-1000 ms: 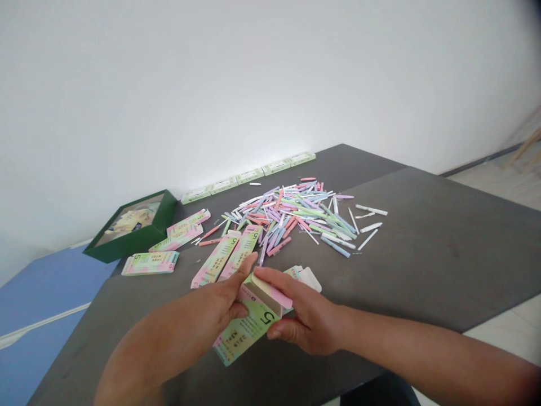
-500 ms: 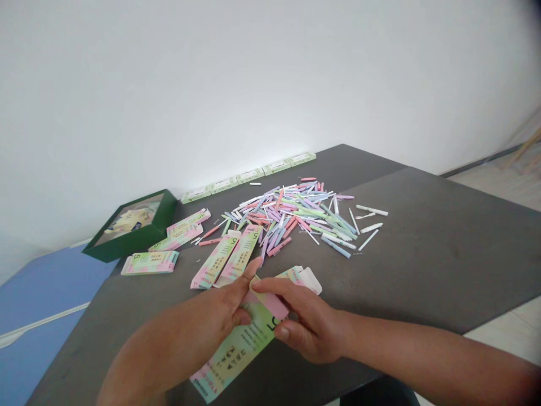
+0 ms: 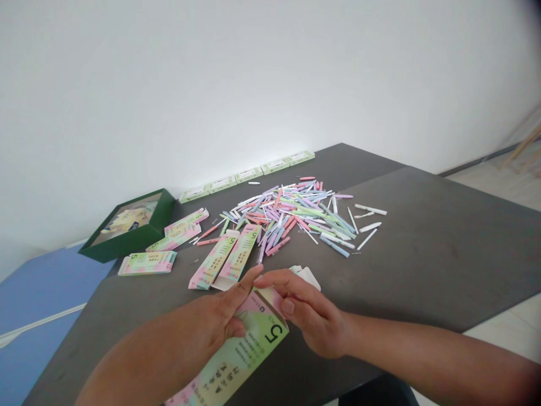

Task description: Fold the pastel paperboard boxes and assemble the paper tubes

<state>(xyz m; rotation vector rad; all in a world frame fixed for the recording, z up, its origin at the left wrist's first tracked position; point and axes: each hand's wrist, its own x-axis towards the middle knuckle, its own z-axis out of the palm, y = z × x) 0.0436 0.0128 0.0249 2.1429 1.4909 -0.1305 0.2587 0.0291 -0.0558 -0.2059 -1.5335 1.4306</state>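
Note:
A pastel pink-and-green pen box [image 3: 240,361] printed with a large 5 is tilted above the front of the table. My left hand [image 3: 226,313] grips its side, the thumb lying across the printed face. At the box's upper end, my right hand [image 3: 310,310] has its fingers closed round the end flap [image 3: 270,298], with the index fingertip close to the left hand's fingertips. Partly hidden behind my right hand lies another box with a white flap [image 3: 309,277]. Two more pen boxes [image 3: 214,260] lie side by side just beyond my left hand.
A big heap of pastel pens [image 3: 291,214] covers the table's middle, with loose white pens [image 3: 369,226] at its right. Flat green-white boxes [image 3: 249,175] line the wall. A dark green box [image 3: 127,225] stands left, near further cartons [image 3: 147,263].
The box in my hands has come nearer and lower, its large 5 now uncovered. My right hand's thumb has moved up from the printed face to the end flap.

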